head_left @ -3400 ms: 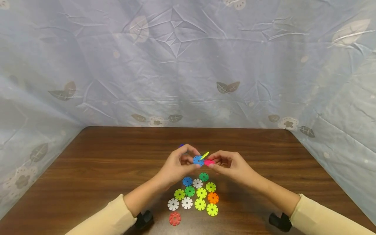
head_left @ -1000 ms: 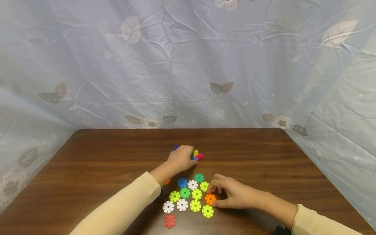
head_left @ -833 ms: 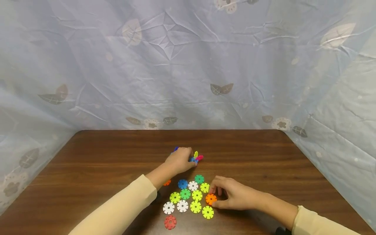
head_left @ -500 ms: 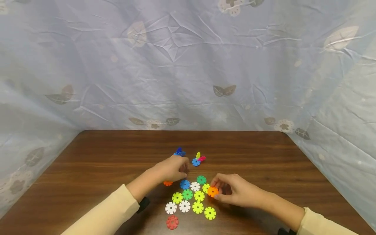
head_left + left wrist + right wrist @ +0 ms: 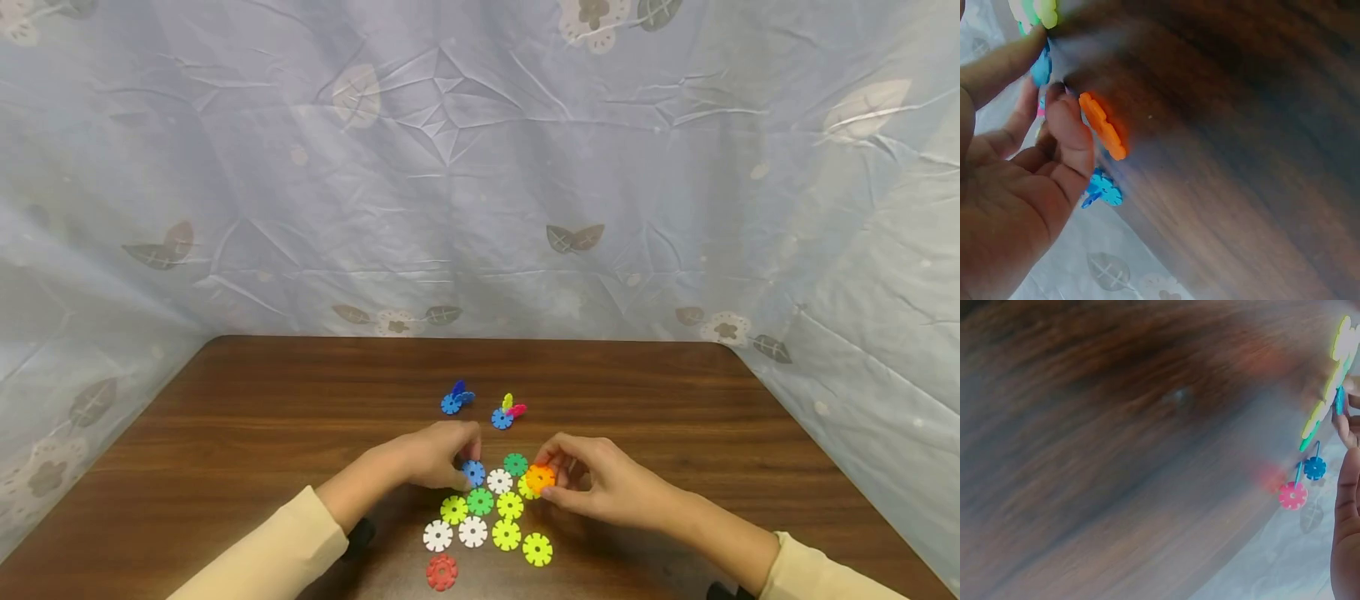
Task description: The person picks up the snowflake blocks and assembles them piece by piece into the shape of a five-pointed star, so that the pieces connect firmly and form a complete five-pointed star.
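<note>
My left hand (image 5: 435,456) pinches a blue notched plastic building disc (image 5: 473,473) between thumb and fingers, at the upper left of the loose discs. The left wrist view also has this blue disc (image 5: 1042,65) at the fingertips. My right hand (image 5: 596,483) grips an orange notched disc (image 5: 540,479) by its edge, raised partly over a yellow disc (image 5: 527,487). In the right wrist view only part of the right hand (image 5: 1347,512) appears, and its orange disc is out of sight. Another orange disc (image 5: 1102,127) lies by the left hand's curled fingers.
Several loose discs, among them a green disc (image 5: 515,464), a white disc (image 5: 438,536) and a red disc (image 5: 442,572), lie flat on the brown table (image 5: 300,400). Behind stand a joined all-blue piece (image 5: 452,404) and a joined blue, yellow and pink piece (image 5: 502,418).
My left hand has let go of the blue, yellow and pink piece, come back toward the loose discs and pinched a blue one. My right hand has lifted the orange disc off the table.
</note>
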### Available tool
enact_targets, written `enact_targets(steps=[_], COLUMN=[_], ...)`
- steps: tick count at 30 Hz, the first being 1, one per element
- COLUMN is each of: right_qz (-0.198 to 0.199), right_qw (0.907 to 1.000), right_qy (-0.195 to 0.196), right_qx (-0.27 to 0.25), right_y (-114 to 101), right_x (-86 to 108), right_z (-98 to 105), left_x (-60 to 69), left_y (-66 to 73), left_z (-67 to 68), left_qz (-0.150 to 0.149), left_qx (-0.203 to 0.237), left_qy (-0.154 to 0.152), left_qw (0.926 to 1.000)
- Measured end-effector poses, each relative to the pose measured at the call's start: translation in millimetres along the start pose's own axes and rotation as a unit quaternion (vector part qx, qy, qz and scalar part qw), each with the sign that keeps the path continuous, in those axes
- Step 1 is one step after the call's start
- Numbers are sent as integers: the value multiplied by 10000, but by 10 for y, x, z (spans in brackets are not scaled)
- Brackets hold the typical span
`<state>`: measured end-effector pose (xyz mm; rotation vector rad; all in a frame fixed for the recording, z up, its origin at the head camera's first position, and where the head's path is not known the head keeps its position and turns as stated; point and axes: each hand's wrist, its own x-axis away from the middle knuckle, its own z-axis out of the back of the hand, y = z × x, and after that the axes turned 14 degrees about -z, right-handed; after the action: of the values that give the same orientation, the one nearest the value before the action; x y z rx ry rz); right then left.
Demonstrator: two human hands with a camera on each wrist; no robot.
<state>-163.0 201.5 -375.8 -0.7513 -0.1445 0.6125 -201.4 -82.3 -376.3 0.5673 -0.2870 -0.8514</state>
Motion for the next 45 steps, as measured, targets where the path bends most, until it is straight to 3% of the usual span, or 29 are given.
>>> enact_targets(steps=[6, 13, 20, 26, 32, 40, 45], right_qz=[-17, -584, -805, -779, -1096, -1275, -1378], right_qw=[9997, 9961, 9873, 9826, 9725, 9692, 9676], right_qy=[215, 235, 44, -46, -112, 85, 230], right_qx=[-103, -618, -1370, -1684, -2051, -2105, -2105], right_y=[6, -7, -35, -50, -101, -163, -211], right_x=[-25, -102, -131, -134, -146, -162, -156], right_z=[-13, -25, -43, -48, -37, -53, -65], left_x=[61, 99, 87, 79, 77, 83, 78], left_y=[-73, 23, 194, 243, 250, 286, 318], left_z=[-31, -121, -135, -155, -169, -212, -237], left_qz=[-485, -991, -1282, -1388, -1435, -1486, -1489], left_qx=[637, 1748, 1708, 1686, 1681, 1482, 1460], left_qy=[818, 1673, 2023, 2231, 2528, 2667, 2863], left_qw=[9934, 9652, 9557, 9500, 9419, 9407, 9352])
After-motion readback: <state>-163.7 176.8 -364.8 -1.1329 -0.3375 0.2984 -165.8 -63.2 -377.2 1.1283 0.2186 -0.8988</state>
